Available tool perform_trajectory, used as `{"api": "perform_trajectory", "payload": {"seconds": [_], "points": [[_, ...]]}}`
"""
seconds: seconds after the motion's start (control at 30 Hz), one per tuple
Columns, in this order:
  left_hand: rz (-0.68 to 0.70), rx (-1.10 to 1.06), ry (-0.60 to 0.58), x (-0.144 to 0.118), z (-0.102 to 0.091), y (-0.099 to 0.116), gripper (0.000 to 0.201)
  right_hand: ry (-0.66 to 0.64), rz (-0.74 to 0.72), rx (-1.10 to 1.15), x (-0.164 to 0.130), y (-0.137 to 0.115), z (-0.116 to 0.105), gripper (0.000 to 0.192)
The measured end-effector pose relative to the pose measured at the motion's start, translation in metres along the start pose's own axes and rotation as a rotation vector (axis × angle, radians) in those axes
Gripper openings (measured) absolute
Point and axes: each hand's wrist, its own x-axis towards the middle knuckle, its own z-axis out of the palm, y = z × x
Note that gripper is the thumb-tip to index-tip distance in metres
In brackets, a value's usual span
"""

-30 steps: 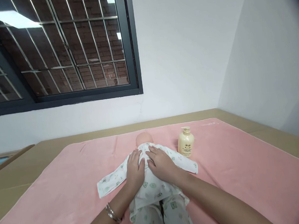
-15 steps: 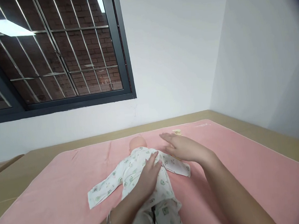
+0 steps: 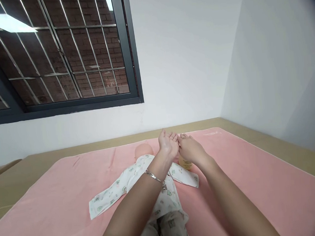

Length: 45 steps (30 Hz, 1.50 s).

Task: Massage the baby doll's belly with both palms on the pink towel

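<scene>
While right hand (image 3: 191,149) covers bottle (image 3: 185,163) — label unreadable — left hand (image 3: 168,145) cups.

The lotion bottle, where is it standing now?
The lotion bottle stands on the pink towel, right of the doll, mostly hidden under the right hand.

We see both our bare forearms stretched forward and converging, the hands meeting close together at the far end. Our left hand (image 3: 168,145) is turned palm up, fingers loosely spread and slightly cupped, with a thin silver bracelet (image 3: 155,177) lying across the wrist. Our right hand (image 3: 190,149) faces palm down with its fingers arched, its fingertips just beside those of the left hand.
</scene>
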Motion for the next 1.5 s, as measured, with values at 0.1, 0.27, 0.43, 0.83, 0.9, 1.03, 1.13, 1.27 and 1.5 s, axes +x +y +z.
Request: {"api": "perform_trajectory", "payload": {"seconds": [0.1, 0.27, 0.43, 0.83, 0.9, 1.03, 1.13, 1.27, 1.5], "points": [[-0.046, -0.023, 0.001, 0.005, -0.006, -0.002, 0.077, 0.013, 0.016, -0.011, -0.001, -0.001, -0.004, 0.046], [-0.111, -0.025, 0.014, 0.008, -0.016, -0.001, 0.073, 0.017, 0.031, -0.034, -0.003, -0.007, -0.005, 0.044], [-0.14, -0.045, -0.037, 0.009, -0.02, -0.006, 0.07, 0.026, 0.042, -0.071, -0.005, -0.013, -0.006, 0.041], [-0.297, -0.099, -0.08, -0.048, -0.067, 0.013, 0.069, 0.037, 0.103, -0.076, 0.0, -0.008, 0.001, 0.033], [-0.347, -0.059, -0.066, -0.064, -0.082, 0.022, 0.067, 0.028, 0.104, -0.077, 0.001, -0.006, 0.003, 0.037], [-0.405, 0.009, -0.032, -0.089, -0.098, 0.04, 0.062, 0.009, 0.11, -0.099, 0.003, -0.004, 0.009, 0.042], [-0.393, -0.005, -0.032, -0.101, -0.102, 0.053, 0.059, 0.037, 0.071, -0.165, -0.002, -0.018, 0.014, 0.044], [-0.327, -0.011, 0.023, -0.108, -0.103, 0.068, 0.049, 0.051, -0.088, 0.002, -0.023, -0.059, 0.02, 0.05], [-0.239, -0.057, 0.061, -0.124, -0.099, 0.098, 0.039, -0.018, -0.451, 0.38, -0.08, -0.123, 0.039, 0.067]]}}
